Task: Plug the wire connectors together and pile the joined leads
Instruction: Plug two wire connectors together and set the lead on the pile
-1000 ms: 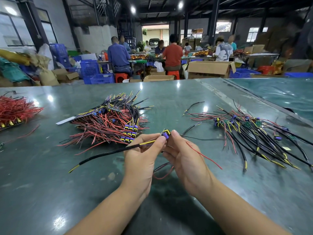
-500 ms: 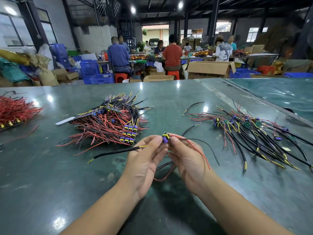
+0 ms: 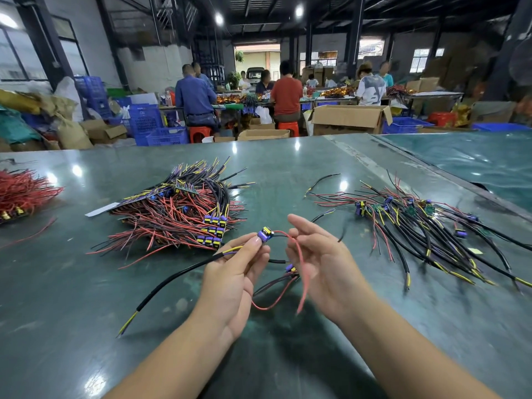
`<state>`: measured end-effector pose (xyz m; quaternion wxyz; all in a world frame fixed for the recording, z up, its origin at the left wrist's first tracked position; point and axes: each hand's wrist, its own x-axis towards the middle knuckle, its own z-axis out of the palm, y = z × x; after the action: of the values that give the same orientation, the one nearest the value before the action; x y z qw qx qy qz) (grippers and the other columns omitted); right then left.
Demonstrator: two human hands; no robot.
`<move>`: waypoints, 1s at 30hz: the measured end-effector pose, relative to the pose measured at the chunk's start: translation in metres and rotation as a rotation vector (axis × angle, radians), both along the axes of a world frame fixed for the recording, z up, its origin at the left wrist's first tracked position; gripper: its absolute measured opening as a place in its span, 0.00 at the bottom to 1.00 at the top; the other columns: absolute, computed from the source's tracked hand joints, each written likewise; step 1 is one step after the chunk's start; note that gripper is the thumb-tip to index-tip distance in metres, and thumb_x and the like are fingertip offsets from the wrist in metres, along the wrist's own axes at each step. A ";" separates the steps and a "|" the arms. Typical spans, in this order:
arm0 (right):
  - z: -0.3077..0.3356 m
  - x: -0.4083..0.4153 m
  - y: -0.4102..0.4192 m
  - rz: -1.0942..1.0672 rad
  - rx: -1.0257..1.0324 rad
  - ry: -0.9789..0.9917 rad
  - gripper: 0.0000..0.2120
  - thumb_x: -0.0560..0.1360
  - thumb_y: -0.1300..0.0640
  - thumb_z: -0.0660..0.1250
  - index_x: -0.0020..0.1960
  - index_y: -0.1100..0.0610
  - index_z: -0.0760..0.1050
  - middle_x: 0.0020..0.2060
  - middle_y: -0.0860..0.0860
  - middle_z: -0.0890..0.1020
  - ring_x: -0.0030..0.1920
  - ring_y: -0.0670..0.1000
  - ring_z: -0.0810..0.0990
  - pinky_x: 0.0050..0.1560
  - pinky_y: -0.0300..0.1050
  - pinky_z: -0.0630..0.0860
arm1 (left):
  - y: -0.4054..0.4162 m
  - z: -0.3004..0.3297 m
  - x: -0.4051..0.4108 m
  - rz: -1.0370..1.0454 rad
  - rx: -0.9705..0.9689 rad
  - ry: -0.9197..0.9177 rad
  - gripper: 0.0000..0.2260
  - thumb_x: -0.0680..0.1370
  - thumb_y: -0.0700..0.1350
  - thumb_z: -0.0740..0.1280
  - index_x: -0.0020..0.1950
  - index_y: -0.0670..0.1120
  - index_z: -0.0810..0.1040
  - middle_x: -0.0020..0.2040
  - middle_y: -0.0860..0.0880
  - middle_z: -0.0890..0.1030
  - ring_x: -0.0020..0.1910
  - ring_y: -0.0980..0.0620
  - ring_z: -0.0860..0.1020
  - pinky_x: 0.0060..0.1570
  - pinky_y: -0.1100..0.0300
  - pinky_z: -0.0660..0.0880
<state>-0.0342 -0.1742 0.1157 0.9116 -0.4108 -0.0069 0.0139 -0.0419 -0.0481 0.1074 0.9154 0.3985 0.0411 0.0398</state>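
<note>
Left hand (image 3: 233, 279) pinches the small purple and yellow plastic connector (image 3: 265, 234); right hand (image 3: 316, 260) is relaxed, fingers apart.

We judge the loose red lead (image 3: 299, 263) may snag our right fingers and pull the joint open before it reaches the far-left pile of joined red and black leads (image 3: 172, 217).

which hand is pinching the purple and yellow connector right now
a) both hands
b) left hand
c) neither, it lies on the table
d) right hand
b: the left hand pinches the purple and yellow connector between thumb and fingertips, while the right hand sits beside it with fingers loose, off the connector.
</note>
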 end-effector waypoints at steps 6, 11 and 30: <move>-0.002 -0.002 0.006 0.013 -0.021 -0.139 0.18 0.70 0.76 0.61 0.56 0.63 0.78 0.39 0.53 0.79 0.40 0.47 0.79 0.47 0.35 0.77 | 0.002 0.005 0.000 -0.036 -0.129 0.067 0.06 0.67 0.34 0.69 0.43 0.38 0.79 0.35 0.45 0.84 0.32 0.54 0.82 0.33 0.66 0.78; -0.002 -0.004 0.005 0.007 -0.137 -0.243 0.21 0.71 0.79 0.60 0.52 0.59 0.80 0.41 0.52 0.82 0.42 0.46 0.81 0.47 0.34 0.77 | 0.005 0.008 0.000 -0.039 -0.125 0.062 0.05 0.64 0.36 0.69 0.39 0.39 0.80 0.34 0.45 0.83 0.31 0.54 0.82 0.31 0.66 0.78; -0.004 -0.003 0.008 -0.091 -0.365 -0.246 0.05 0.76 0.65 0.64 0.44 0.63 0.78 0.33 0.54 0.80 0.31 0.47 0.76 0.36 0.37 0.73 | 0.005 0.004 -0.002 -0.165 0.087 0.018 0.06 0.63 0.37 0.71 0.38 0.41 0.79 0.36 0.42 0.84 0.33 0.52 0.83 0.33 0.67 0.78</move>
<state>-0.0374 -0.1663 0.1113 0.8142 -0.5673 -0.0969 -0.0764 -0.0438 -0.0429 0.1112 0.8970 0.4402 0.0143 -0.0376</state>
